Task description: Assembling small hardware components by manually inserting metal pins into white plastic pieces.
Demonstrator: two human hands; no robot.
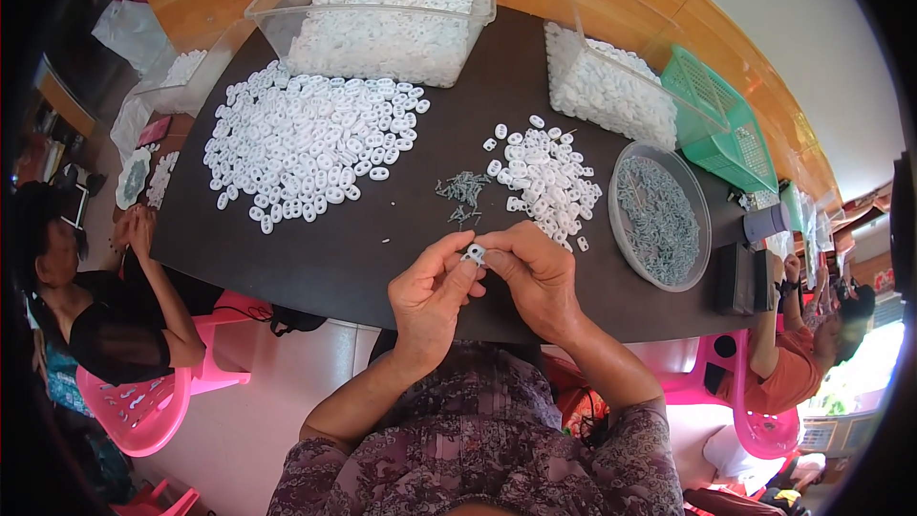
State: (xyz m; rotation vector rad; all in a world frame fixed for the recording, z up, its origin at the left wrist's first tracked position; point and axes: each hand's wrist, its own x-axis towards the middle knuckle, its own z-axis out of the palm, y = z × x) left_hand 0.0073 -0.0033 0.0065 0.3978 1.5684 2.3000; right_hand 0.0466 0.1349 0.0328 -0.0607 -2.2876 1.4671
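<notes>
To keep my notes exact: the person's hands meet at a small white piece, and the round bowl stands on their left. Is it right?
Only the side is wrong: the head view shows the round bowl to the right of the left hand and right hand, which meet at the small white piece.

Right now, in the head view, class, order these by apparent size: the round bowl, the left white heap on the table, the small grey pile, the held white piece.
Largest to smallest:
1. Left white heap
2. Round bowl
3. Small grey pile
4. Held white piece, partly covered
</notes>
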